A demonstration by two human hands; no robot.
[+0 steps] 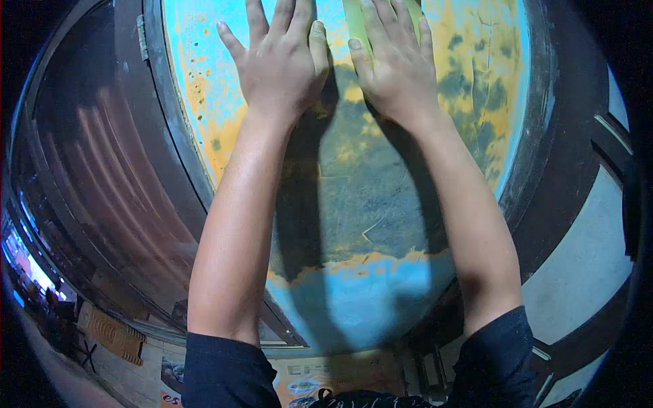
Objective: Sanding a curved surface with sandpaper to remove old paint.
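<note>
Both arms reach up over a panel (367,204) with worn blue, yellow-orange and dark patches, set in a dark frame. My left hand (283,66) lies against its upper part with the fingers spread, and nothing shows in it. To the right, my right hand (400,71) rests with its fingers over a flat yellow-green sheet or pad (355,23) at the picture's top edge. That piece lies between the fingers and the panel; whether the hand grips it or only presses on it cannot be told. Some fingertips touch the top edge of the view.
A metal hinge (142,38) sits on the dark frame at the upper left. Beyond it is a dark brown panel (137,168). On the right are dark beams with pale panels (576,265). A brown ridged mat (112,334) lies at the lower left, near a printed sheet (316,375) below.
</note>
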